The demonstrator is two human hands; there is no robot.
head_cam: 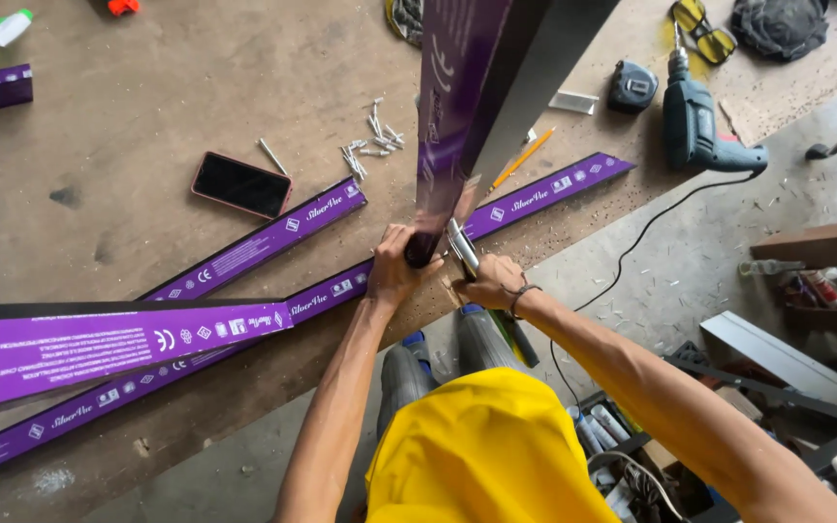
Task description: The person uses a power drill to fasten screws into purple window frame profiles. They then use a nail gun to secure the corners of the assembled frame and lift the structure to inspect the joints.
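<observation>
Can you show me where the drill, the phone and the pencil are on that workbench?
Drill [692, 121], head view: on its blue-green body.
Phone [241, 184], head view: middle of its dark screen.
Pencil [523, 158], head view: midway along its yellow shaft.

left arm: bare, stretched forward, elbow slightly bent | left hand [394, 271]: closed in a fist-like grasp, fingers wrapped round, knuckles up | right arm: bare, reaching in from lower right, forearm angled up-left | right hand [489, 283]: fingers curled in a grasp, band on wrist | hands: just beside each other, apart
</observation>
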